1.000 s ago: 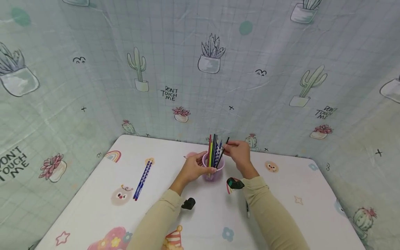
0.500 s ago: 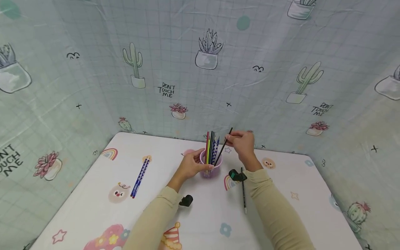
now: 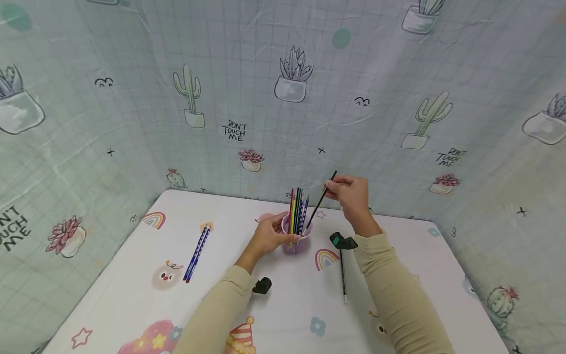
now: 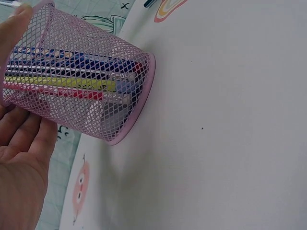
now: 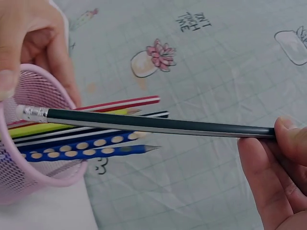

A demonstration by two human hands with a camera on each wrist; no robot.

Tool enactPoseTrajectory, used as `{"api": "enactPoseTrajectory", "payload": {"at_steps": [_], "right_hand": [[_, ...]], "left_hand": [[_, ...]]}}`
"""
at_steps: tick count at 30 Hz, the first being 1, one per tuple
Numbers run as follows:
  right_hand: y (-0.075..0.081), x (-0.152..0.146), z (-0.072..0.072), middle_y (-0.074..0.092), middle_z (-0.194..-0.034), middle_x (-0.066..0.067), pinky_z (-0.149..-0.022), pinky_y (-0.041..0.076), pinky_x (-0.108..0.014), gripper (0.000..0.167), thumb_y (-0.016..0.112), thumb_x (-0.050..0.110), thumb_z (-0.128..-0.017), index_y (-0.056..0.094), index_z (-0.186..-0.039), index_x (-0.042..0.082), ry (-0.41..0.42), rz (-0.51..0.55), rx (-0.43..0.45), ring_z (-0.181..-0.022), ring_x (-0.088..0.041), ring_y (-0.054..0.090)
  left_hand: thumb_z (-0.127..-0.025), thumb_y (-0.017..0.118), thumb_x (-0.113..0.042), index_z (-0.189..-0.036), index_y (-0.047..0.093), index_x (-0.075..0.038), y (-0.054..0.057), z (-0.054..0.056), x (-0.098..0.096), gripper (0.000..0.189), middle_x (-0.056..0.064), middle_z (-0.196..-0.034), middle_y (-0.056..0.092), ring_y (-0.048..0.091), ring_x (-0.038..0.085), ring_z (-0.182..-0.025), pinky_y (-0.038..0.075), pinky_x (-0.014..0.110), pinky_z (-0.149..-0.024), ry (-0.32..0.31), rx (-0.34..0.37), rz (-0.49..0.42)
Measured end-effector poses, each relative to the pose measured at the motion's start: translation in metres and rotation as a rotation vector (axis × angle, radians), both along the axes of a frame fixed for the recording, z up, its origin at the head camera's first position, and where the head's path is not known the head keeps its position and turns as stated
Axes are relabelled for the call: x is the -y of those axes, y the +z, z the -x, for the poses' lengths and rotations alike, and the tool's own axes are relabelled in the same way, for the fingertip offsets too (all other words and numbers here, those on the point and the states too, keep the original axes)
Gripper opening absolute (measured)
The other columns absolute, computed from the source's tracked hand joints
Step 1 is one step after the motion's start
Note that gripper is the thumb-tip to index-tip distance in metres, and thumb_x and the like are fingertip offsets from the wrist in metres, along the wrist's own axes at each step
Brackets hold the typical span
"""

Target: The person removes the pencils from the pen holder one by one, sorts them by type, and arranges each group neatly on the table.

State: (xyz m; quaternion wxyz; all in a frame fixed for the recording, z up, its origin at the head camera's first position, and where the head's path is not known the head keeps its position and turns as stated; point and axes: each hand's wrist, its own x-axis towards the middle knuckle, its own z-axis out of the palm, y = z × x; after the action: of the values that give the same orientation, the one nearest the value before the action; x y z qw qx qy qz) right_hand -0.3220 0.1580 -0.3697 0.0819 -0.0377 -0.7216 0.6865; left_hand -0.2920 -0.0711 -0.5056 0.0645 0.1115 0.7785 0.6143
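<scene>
A pink mesh pencil cup [image 4: 91, 62] stands on the table with several pencils in it: red, yellow, dark striped and dotted blue [image 5: 96, 151]. My left hand [image 3: 269, 238] grips the cup around its rim, thumb on the near side and fingers behind. Between the thumb and fingers of my right hand [image 3: 353, 199] is a dark pencil [image 5: 158, 123], pinched near its far end. It slants up to the right, and its white eraser end with silver ferrule lies right at the cup's rim in the right wrist view.
Two blue dotted pencils [image 3: 197, 253] lie side by side on the white table [image 3: 287, 305] at left. Another dark pencil [image 3: 343, 278] lies near the right forearm. A patterned cloth [image 3: 247, 64] hangs behind the table.
My right hand has moved up and to the right, drawing the dark pencil mostly out of the cup. The left hand keeps its grip on the cup.
</scene>
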Motion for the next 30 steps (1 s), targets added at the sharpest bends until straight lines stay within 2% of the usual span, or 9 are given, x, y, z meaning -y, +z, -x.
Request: {"api": "enactPoseTrajectory", "payload": {"at_steps": [8, 15, 30], "right_hand": [[0.018, -0.015, -0.004, 0.072, -0.080, 0.008, -0.074, 0.065, -0.022, 0.035, 0.070, 0.002, -0.098, 0.062, -0.128, -0.015, 0.018, -0.031, 0.021, -0.073, -0.004, 0.075], [0.030, -0.028, -0.009, 0.072, -0.079, 0.011, -0.074, 0.064, -0.019, 0.042, 0.068, 0.002, -0.099, 0.056, -0.134, -0.018, 0.057, -0.046, 0.030, -0.074, -0.002, 0.075], [0.039, -0.040, -0.017, 0.072, -0.080, 0.010, -0.075, 0.064, -0.019, 0.037, 0.067, 0.003, -0.100, 0.059, -0.131, -0.016, 0.087, -0.088, 0.053, -0.076, -0.002, 0.075]], "left_hand": [[-0.081, 0.092, -0.023, -0.154, 0.049, -0.006, 0.001, -0.003, -0.001, 0.086, 0.011, -0.151, 0.060, 0.059, 0.027, -0.140, 0.046, 0.042, -0.119, 0.002, -0.010, -0.002], [-0.082, 0.091, -0.026, -0.155, 0.049, -0.007, 0.003, -0.005, -0.001, 0.087, 0.011, -0.150, 0.061, 0.059, 0.027, -0.140, 0.046, 0.042, -0.118, 0.000, -0.011, -0.005], [-0.081, 0.091, -0.026, -0.155, 0.048, -0.006, 0.003, -0.006, 0.000, 0.088, 0.012, -0.152, 0.060, 0.059, 0.029, -0.140, 0.047, 0.044, -0.118, 0.007, -0.022, -0.005]]}}
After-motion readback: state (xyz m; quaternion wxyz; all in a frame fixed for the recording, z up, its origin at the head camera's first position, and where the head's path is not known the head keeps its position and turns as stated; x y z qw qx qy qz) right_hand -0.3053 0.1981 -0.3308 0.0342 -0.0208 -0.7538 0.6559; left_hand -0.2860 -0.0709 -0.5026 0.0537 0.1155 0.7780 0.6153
